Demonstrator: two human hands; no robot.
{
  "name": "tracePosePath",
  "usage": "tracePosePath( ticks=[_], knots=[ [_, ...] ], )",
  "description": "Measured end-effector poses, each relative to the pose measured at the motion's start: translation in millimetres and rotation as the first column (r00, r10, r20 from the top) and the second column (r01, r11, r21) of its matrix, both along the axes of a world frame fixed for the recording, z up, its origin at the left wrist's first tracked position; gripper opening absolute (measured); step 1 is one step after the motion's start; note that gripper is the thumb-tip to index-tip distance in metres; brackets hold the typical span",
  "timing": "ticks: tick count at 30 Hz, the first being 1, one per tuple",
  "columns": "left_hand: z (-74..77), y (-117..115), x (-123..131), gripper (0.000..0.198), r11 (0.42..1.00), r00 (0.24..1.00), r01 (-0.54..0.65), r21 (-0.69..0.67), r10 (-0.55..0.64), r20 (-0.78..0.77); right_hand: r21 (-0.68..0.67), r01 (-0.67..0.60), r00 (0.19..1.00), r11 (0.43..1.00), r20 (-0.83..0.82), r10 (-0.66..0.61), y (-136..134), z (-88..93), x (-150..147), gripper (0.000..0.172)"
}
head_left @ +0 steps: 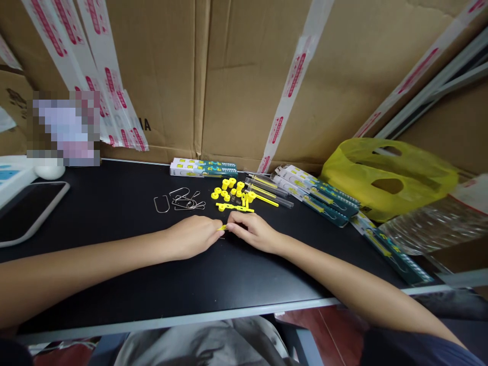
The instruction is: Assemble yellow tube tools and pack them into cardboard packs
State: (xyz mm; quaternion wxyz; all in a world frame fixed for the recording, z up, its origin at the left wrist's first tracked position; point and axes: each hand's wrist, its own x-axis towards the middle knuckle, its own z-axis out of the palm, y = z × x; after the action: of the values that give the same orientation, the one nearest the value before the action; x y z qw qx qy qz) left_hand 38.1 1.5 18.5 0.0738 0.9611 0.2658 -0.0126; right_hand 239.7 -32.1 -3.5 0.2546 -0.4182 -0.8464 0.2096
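Note:
My left hand (pixel 195 237) is closed in a pinch on a small yellow plastic part (pixel 221 228) just above the black tabletop. From the other side, the curled fingers of my right hand (pixel 254 232) meet the same part; a thin pale piece seems to lie between them, too small to name. Just beyond my hands lie several loose yellow plastic pieces (pixel 238 187), some round and some long. Small springs (pixel 238 201) rest among them. To their left is a cluster of bent metal wire hooks (pixel 187 202).
Boxed packages (pixel 204 168) lie at the back, with more printed boxes (pixel 316 195) to the right. Clear tubes (pixel 270 190) sit between them. A yellow plastic bag (pixel 389 178) is at the far right, a phone (pixel 30 211) at the left. Cardboard (pixel 244 91) walls off the back.

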Motion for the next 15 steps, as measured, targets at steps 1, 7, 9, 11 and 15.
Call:
tracePosePath(
  ticks=[1,7,9,11,15],
  knots=[
    [0.2,0.3,0.2,0.033,1.0,1.0,0.001,-0.001,-0.001,0.002,-0.015,-0.023,1.0,1.0,0.005,0.023,0.4,1.2,0.9,0.027],
    [1.6,0.5,0.2,0.032,1.0,1.0,-0.008,-0.015,0.007,-0.003,-0.066,-0.061,0.994,0.996,-0.099,0.054,1.1,0.2,3.0,0.028],
    [1.8,0.1,0.0,0.032,1.0,1.0,-0.007,-0.016,0.007,-0.004,-0.046,-0.042,0.992,0.998,-0.122,0.037,0.6,-2.0,2.0,0.028],
    [1.7,-0.3,-0.3,0.032,1.0,1.0,-0.008,-0.019,0.007,-0.008,-0.021,-0.025,0.99,0.999,-0.139,0.022,0.3,-3.8,0.9,0.028],
    [1.0,-0.8,-0.4,0.032,0.999,1.0,-0.024,-0.034,0.023,-0.002,-0.025,-0.017,0.984,1.0,-0.178,0.012,0.9,-4.4,0.2,0.029]
  ],
)
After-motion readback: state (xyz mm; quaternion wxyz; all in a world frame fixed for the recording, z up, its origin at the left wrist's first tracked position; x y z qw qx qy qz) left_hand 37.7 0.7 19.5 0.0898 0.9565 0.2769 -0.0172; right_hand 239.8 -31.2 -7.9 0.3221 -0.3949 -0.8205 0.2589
